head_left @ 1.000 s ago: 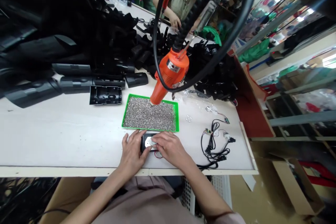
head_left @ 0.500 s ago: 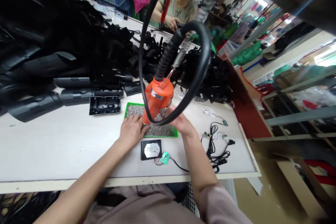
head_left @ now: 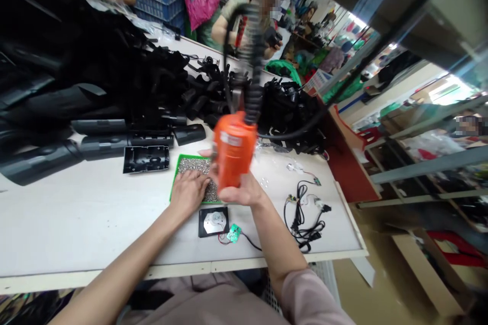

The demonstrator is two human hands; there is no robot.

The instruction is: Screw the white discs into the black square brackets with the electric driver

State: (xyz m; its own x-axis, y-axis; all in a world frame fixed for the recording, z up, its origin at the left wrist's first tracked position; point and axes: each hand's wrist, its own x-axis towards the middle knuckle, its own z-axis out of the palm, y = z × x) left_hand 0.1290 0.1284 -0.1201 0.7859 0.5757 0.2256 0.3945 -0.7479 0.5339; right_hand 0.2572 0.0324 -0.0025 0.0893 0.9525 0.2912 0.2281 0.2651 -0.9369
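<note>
Whereas half a second ago the right hand (head_left: 240,194) only reached in beside the tool, it is now clamped round the lower end of the orange plastic power screwdriver (head_left: 233,155), held upright over the green rectangular tray (head_left: 174,180) of small silver screws (head_left: 190,165). The left hand (head_left: 188,193) has stayed on those screws, fingers bent down, and whether they pinch one cannot be told. The driver's tip and the tray's right half are hidden behind the tool.

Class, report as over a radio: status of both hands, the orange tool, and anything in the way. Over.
Right hand gripping orange screwdriver. Left hand on screw tray. Black part in front of tray, nothing covering it.
</note>
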